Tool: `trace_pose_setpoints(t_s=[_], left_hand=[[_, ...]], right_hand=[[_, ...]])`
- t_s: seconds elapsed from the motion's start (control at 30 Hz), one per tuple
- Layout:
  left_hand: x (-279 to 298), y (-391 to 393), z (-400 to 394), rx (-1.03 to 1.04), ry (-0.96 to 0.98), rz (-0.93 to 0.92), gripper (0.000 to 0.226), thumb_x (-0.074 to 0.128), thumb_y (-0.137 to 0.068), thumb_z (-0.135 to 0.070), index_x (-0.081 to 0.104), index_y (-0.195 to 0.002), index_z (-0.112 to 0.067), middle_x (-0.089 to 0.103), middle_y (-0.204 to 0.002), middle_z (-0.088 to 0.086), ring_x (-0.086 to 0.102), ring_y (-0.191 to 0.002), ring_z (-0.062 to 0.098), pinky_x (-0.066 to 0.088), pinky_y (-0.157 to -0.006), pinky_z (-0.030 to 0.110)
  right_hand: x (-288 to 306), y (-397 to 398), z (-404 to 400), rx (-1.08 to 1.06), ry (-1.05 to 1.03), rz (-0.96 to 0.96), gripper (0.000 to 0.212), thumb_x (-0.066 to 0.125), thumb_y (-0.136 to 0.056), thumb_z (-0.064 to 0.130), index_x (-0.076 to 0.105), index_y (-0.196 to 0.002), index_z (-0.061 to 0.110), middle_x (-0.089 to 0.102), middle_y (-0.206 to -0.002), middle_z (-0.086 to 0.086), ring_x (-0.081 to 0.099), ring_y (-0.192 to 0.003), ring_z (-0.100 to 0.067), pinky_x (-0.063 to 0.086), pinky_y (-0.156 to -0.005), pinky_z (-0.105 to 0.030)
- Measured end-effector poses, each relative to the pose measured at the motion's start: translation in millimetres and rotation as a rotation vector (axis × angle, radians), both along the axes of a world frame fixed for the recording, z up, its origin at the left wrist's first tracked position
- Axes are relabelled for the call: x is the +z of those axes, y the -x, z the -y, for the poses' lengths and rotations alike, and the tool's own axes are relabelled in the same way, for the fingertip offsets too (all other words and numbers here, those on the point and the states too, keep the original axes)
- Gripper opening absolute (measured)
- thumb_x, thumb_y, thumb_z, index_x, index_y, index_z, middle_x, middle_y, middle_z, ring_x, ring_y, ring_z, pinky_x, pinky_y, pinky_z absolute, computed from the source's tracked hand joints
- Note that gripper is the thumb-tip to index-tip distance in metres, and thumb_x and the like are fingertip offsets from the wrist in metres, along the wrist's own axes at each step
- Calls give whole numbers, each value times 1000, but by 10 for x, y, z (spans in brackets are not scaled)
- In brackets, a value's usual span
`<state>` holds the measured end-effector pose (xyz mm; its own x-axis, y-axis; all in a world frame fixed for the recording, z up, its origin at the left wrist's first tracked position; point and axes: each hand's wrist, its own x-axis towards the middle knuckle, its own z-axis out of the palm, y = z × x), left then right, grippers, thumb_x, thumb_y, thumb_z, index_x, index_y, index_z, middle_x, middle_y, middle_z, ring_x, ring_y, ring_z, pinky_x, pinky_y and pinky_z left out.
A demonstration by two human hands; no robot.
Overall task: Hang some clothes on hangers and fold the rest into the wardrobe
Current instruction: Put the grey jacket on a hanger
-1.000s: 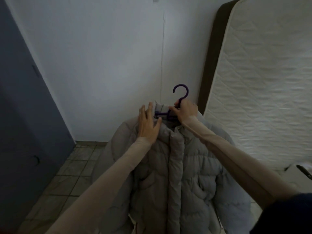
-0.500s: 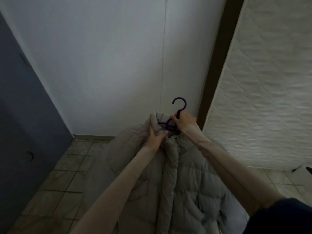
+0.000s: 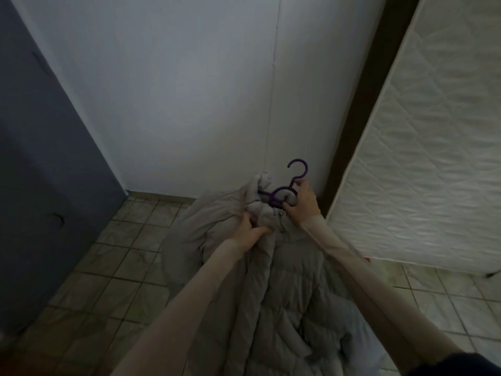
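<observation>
Right hand clamps the hanger neck, hook up; left hand bunches the jacket collar just left, jacket hanging down.

The hanger was purple, the puffer jacket pale grey with quilted stitching. A white mattress bore a diamond quilt pattern. The wall was white, the floor tiles beige-grey, the wardrobe door slate blue.
</observation>
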<state>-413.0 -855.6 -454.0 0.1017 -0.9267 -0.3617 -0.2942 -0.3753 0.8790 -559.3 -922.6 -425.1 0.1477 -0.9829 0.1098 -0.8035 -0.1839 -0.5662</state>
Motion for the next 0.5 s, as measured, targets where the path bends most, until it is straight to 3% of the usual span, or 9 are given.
trace_pose_setpoints(t_s=[0.07, 0.13, 0.2, 0.27, 0.37, 0.43, 0.5], left_hand=[[-78, -35, 47, 12, 57, -47, 42, 63, -81, 2, 49, -120, 4, 54, -126, 22, 50, -116, 25, 45, -89, 26], [-118, -119, 35, -29, 97, -7, 38, 48, -87, 15, 47, -125, 13, 49, -131, 29, 48, -116, 25, 41, -88, 22], [-134, -199, 4, -48, 126, 34, 35, 44, -91, 12, 47, -126, 13, 46, -134, 28, 45, -125, 32, 36, -95, 24], [-185, -245, -8, -49, 158, 57, 38, 47, -90, -5, 50, -124, 13, 48, -134, 26, 44, -127, 35, 34, -102, 29], [-258, -270, 37, -38, 176, 82, 60, 48, -75, -29, 54, -121, 9, 51, -131, 26, 48, -125, 35, 36, -107, 36], [-177, -281, 12, -69, 149, 98, 49, 50, -85, -19, 52, -125, 10, 49, -134, 25, 47, -126, 33, 34, -105, 27], [-202, -317, 44, -45, 102, 129, 39, 49, -93, -15, 53, -126, 5, 54, -132, 21, 52, -121, 30, 40, -102, 30]], right_hand=[[-1, -13, -103, -9, 112, 61, 56, 66, -81, 15, 42, -129, 2, 52, -126, -17, 54, -111, -31, 42, -96, -39], [-2, -35, -240, -2, 310, 12, 38, 65, -78, 14, 56, -113, 4, 58, -110, -16, 59, -95, -32, 47, -85, -40], [-47, -72, -404, 73, 483, -70, 18, 57, -73, 19, 63, -86, 7, 61, -86, -13, 59, -75, -29, 46, -71, -32], [-121, -86, -541, 216, 515, -95, 21, 47, -73, 25, 62, -71, 9, 61, -71, -9, 57, -64, -25, 39, -66, -25], [-140, -100, -675, 290, 500, -129, 24, 44, -78, 24, 61, -69, 10, 63, -69, -7, 57, -62, -24, 46, -64, -29], [-142, -92, -747, 293, 500, -126, 22, 47, -80, 21, 63, -72, 8, 65, -70, -9, 59, -60, -24, 50, -57, -28], [-192, -89, -816, 271, 388, -196, 18, 56, -82, 17, 67, -84, 3, 68, -80, -13, 64, -68, -27, 50, -57, -27]])
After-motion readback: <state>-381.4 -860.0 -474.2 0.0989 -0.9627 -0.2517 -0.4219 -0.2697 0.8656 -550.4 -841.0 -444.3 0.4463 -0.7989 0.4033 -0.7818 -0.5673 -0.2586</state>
